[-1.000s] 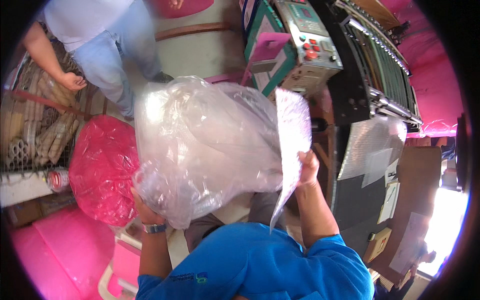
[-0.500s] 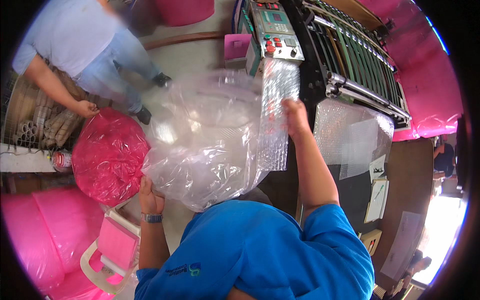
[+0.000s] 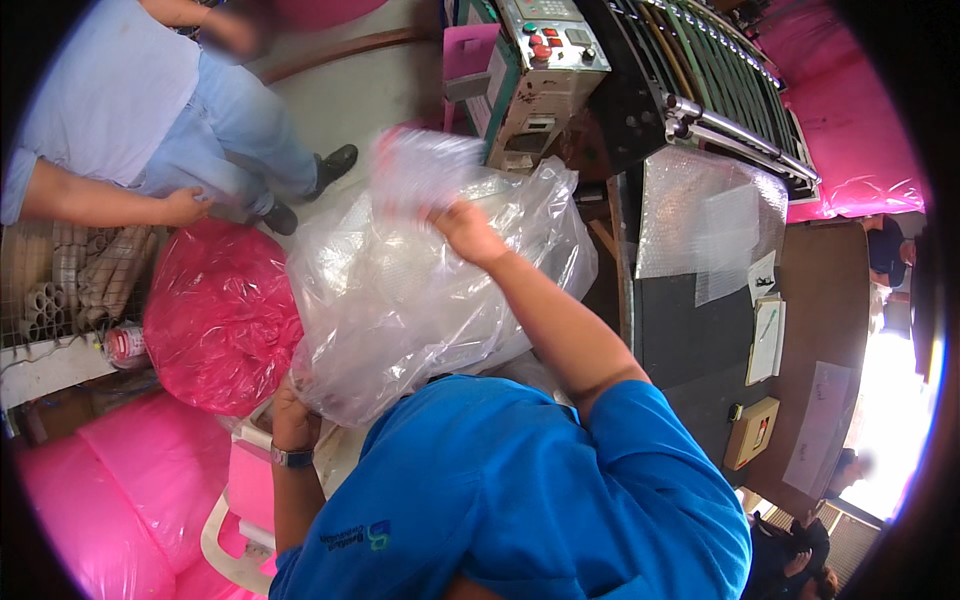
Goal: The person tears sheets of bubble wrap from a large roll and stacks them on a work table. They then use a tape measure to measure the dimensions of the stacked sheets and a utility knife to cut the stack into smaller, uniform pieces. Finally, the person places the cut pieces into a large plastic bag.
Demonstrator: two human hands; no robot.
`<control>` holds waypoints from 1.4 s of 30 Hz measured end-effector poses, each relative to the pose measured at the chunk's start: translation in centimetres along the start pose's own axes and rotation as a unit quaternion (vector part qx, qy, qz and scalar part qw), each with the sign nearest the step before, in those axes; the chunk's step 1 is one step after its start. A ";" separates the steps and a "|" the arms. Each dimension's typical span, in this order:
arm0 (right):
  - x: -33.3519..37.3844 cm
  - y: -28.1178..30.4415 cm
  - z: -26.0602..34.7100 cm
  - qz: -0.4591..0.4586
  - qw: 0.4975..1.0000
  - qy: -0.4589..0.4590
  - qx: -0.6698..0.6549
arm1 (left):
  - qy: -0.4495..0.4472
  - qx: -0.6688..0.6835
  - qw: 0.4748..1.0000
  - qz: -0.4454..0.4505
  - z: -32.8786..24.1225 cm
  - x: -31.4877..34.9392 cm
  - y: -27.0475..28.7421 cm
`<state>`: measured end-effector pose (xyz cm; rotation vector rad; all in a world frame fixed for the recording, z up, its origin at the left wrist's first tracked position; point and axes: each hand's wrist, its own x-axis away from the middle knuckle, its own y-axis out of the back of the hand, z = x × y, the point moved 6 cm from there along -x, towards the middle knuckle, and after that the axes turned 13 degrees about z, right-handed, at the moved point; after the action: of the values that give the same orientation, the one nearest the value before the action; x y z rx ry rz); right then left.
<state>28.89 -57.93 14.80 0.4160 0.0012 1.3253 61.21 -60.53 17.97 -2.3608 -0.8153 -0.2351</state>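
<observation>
A large clear plastic bag (image 3: 400, 320) spreads out in front of me, wrinkled and shiny, with bubble wrap showing through inside. At its near left edge, my left hand (image 3: 295, 412) is closed on the bag's rim, its fingers partly hidden by plastic. Over the far part of the bag, my right hand (image 3: 468, 232) grips a bubble wrap piece (image 3: 425, 168), smeared by motion, with reddish marks along one side. A full pink plastic bag (image 3: 220, 320) stands against the left side of the clear one.
Another person (image 3: 110, 110) stands at far left, a hand near the pink bag. A machine with a control panel (image 3: 550, 50) and rollers (image 3: 740, 135) is at far right. Bubble wrap sheets (image 3: 710, 215) lie on a dark table (image 3: 680, 330). A white chair (image 3: 225, 530) stands near left.
My right hand has swung left with the bubble wrap, from beside the machine to over the clear bag. The clear bag has spread rightward. The other person's arm has shifted.
</observation>
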 end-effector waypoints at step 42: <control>48.0 34.7 -35.2 -0.632 0.590 -0.288 -0.411 | 0.246 -0.762 0.587 0.116 14.3 -15.3 -16.3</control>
<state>0.29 3.73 3.61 -0.0559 -0.7214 -0.3708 38.65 -49.32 9.46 -3.4026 0.2944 -2.0661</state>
